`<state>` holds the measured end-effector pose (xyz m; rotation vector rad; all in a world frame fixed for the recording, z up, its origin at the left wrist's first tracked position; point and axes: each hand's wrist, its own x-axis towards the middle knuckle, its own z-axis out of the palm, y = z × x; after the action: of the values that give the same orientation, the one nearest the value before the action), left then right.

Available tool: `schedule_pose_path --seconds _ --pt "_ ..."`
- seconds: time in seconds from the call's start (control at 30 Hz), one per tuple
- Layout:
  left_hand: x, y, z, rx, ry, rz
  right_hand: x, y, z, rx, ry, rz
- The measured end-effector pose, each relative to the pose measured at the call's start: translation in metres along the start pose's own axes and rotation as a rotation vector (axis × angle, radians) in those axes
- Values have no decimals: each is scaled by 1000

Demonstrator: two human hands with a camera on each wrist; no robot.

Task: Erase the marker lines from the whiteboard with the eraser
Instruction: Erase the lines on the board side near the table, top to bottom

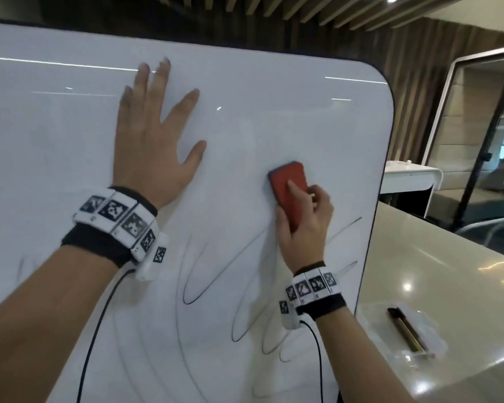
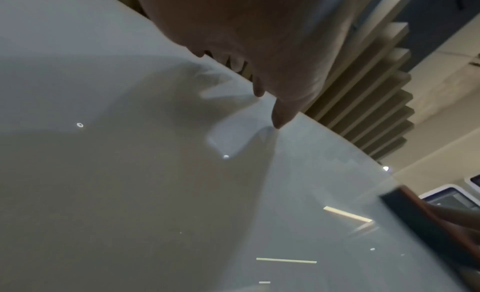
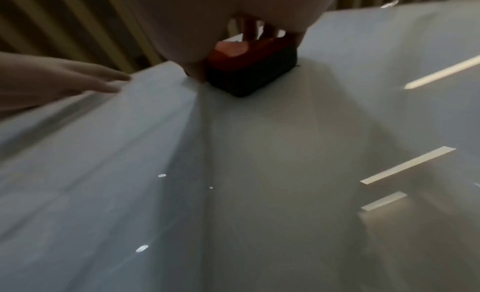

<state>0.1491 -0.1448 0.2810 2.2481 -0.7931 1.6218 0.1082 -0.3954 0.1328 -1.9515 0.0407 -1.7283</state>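
Right hand [image 1: 303, 225] clamped on red eraser [image 1: 288, 184], felt flat on whiteboard [image 1: 245, 117], above remaining marker lines [image 1: 195, 274]; left hand [image 1: 154, 141], fingers spread, braces whiteboard left of eraser.

On the large white rounded-corner whiteboard [image 1: 245, 112], the left hand [image 1: 154, 146] lies flat upper left of the red block eraser [image 1: 288, 190]. Looping black marker lines [image 1: 192, 280] run below the eraser. Right of the whiteboard, a pale glossy counter [image 1: 448, 271] carries what may be a marker [image 1: 406, 330].
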Motion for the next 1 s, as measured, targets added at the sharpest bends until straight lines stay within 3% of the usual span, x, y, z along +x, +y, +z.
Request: schedule_pose_path --seconds 0.17,0.27,0.33,0.47,0.53,0.6,0.67,0.73,0.77,0.83,0.93,1.0 --pt "-46 -7 13 13 -13 -49 -54 74 -37 17 253 572" --pt "-51 -8 16 35 -16 -60 -28 56 -30 86 306 716" --pt "-52 -5 19 38 -9 -71 4 26 -19 124 252 547" --pt "-53 -4 21 49 24 -64 37 -26 -4 30 -31 -5" --pt "-54 -4 20 50 36 -61 32 -7 -9 -23 -53 -42" --pt "-53 -3 21 57 42 -64 13 28 -23 -15 60 167" --pt "-52 -1 22 76 42 -73 -7 56 -38 49 229 557" --pt "-52 1 23 90 39 -81 -10 65 -41 97 302 918" --pt "-52 1 23 93 44 -84 -3 61 -38 105 316 970" --pt "-52 2 23 96 64 -84 16 36 -25 108 314 823" --pt "-52 2 23 91 74 -81 23 -19 -2 37 83 256" --pt "-52 1 22 93 53 -78 11 -30 1 -34 -81 -5"
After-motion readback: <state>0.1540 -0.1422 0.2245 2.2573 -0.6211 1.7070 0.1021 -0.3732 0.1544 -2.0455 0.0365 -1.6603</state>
